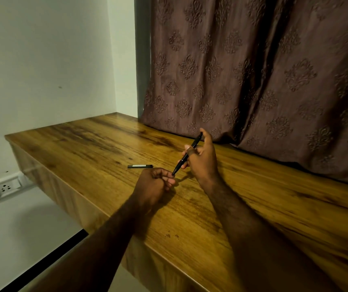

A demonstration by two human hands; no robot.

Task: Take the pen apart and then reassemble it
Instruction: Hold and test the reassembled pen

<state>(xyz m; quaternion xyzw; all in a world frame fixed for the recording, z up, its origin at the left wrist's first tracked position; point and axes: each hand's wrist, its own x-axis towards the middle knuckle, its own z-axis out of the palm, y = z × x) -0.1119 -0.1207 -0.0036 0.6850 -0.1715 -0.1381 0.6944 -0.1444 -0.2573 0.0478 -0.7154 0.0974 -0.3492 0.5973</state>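
The right hand [202,163] grips a slim black pen [186,157]; the left hand [158,184] pinches its tip. A twist could drop small parts off the wooden surface [88,140], near the loose black cap [140,166].

Wooden desk [97,142] against white wall [42,60], brown embossed curtain [263,70] draped onto its far edge, wall socket [7,187] below left.

The worktop [97,144] is glossy wood-grain with dark streaks. The curtain [253,70] is brown cloth, embossed with raised motifs. The pen [186,157] looks smooth, black and slightly shiny. The wall [42,60] is matt, the socket [6,187] white plastic.
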